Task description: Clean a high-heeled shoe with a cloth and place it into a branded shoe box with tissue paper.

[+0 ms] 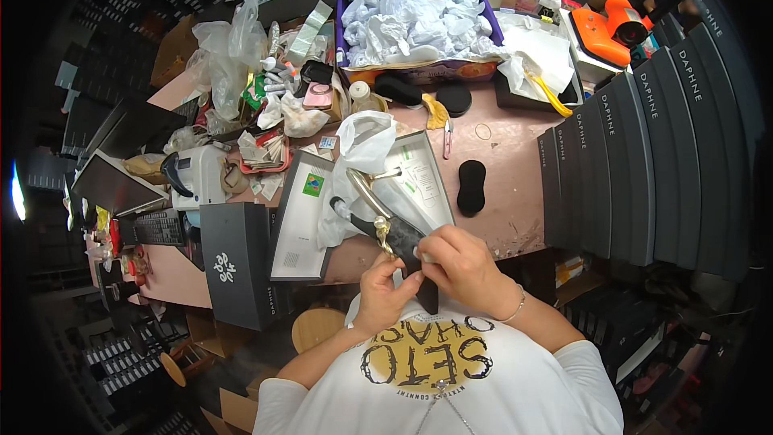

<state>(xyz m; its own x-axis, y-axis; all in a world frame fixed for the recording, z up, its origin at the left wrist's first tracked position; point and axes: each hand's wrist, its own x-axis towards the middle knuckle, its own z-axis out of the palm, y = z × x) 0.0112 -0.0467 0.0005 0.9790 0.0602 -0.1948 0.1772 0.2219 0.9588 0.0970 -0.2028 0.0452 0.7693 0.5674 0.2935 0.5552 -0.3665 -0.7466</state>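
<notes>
A black shoe (396, 235) with a gold ornament and a pale strap is held over the table's near edge, its toe pointing away to the upper left. My left hand (385, 292) grips it from below near the heel. My right hand (457, 264) closes on the shoe's right side, pinching a small white piece against it. Just behind the shoe lies an open grey shoe box (427, 163) with a white plastic bag (364, 138) draped over its edge, and the box lid (299, 213) rests to the left.
A row of dark shoe boxes (644, 153) lines the right side. A purple-rimmed bin of crumpled white paper (407, 12) sits at the back. Black insoles (471, 187), a label printer (197, 173), an orange tool (612, 28) and mixed clutter cover the pink table (507, 153).
</notes>
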